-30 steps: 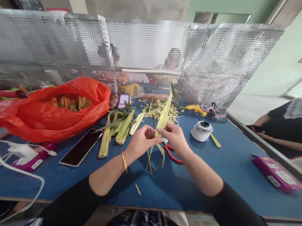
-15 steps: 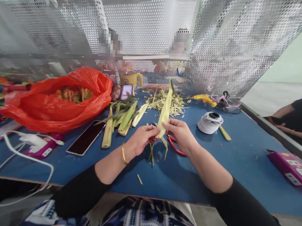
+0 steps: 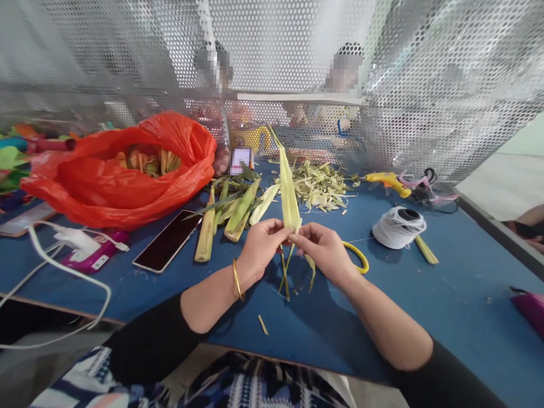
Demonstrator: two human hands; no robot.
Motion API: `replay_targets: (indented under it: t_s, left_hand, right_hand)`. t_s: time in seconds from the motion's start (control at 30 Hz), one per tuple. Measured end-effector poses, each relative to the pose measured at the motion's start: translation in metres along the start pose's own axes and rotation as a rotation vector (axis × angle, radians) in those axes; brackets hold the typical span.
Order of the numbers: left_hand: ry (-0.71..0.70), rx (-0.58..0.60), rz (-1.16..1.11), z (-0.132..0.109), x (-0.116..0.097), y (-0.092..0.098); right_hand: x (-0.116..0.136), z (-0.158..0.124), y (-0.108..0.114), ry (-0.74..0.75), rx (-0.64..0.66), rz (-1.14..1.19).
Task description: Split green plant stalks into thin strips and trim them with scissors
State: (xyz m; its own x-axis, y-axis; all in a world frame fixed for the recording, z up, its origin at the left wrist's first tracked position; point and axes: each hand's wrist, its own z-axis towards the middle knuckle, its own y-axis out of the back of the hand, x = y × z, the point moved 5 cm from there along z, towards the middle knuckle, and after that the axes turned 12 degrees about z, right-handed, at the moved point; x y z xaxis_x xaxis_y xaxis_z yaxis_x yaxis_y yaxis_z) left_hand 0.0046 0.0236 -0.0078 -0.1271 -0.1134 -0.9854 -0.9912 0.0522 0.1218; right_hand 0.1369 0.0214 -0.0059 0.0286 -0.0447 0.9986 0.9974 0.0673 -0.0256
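Observation:
Both my hands meet over the blue table (image 3: 430, 307), pinching one pale yellow-green palm leaf strip (image 3: 288, 192) that stands upright between them. My left hand (image 3: 263, 247), with a gold bangle on the wrist, grips the strip's lower part. My right hand (image 3: 324, 251) pinches it from the right at the same height. Thin split ends of the leaf (image 3: 287, 277) hang below my fingers. Under my right hand lie scissors with a yellow handle loop (image 3: 358, 256).
A red plastic bag (image 3: 120, 173) of leaf pieces sits at the left, cut green stalks (image 3: 229, 211) and leaf scraps (image 3: 320, 188) behind my hands. A black phone (image 3: 167, 240), a white cable, a white thread spool (image 3: 398, 226), a yellow glue gun (image 3: 388, 182), a perforated metal screen behind.
The view has tilted down and shifted a little. My hands have turned the leaf strip so that its tip leans left instead of right; both still hold it.

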Motion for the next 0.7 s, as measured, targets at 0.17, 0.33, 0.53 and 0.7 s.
replay_targets:
  t_s: [0.17,0.33,0.53,0.7]
  left_hand:
    - [0.011,-0.012,-0.037,0.002,0.001,0.003]
    - [-0.030,-0.063,-0.042,0.006,0.002,0.006]
    - [0.080,0.062,-0.179,0.009,0.004,0.008]
    - [0.052,0.066,-0.067,0.005,-0.001,0.012]
  right_hand:
    - [-0.004,-0.004,-0.005,0.102,0.021,-0.126]
    - [-0.001,-0.007,-0.008,0.168,0.049,-0.312]
    - [0.011,-0.013,-0.016,0.267,0.153,-0.310]
    - [0.012,-0.016,-0.020,0.285,0.185,-0.249]
